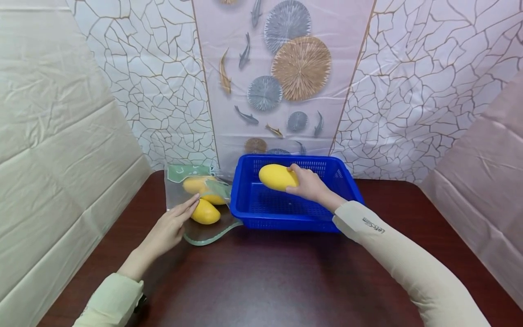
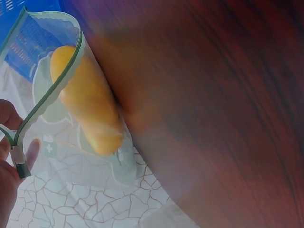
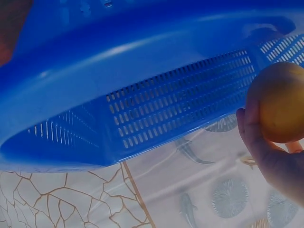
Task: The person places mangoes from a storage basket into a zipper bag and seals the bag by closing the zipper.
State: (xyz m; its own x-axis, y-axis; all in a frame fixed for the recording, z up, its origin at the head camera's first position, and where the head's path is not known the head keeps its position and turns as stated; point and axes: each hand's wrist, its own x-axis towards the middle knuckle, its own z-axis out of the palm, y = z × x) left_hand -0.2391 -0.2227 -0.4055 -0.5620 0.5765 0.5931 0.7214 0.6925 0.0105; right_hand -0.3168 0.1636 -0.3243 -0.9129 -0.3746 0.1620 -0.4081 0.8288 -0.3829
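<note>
My right hand (image 1: 307, 182) grips a yellow mango (image 1: 275, 177) above the blue plastic basket (image 1: 286, 218), inside its rim. In the right wrist view the same mango (image 3: 280, 102) sits against the palm and curled fingers. On the left lies a clear zip bag (image 1: 176, 200) with a green zip edge and printed green patches. Several yellow mangoes (image 1: 205, 212) rest in it. My left hand (image 1: 171, 227) is at the bag's mouth. The left wrist view shows its fingers (image 2: 8, 114) pinching the green zip edge beside the slider (image 2: 20, 164), with the mouth gaping.
A dark reddish-brown table (image 1: 261, 277) carries the bag and basket, which stand side by side near its back edge. Behind them hangs a patterned cloth (image 1: 282, 91) with fish and round motifs. Pale folded cloth (image 1: 53, 113) walls in the left side, and similar cloth the right.
</note>
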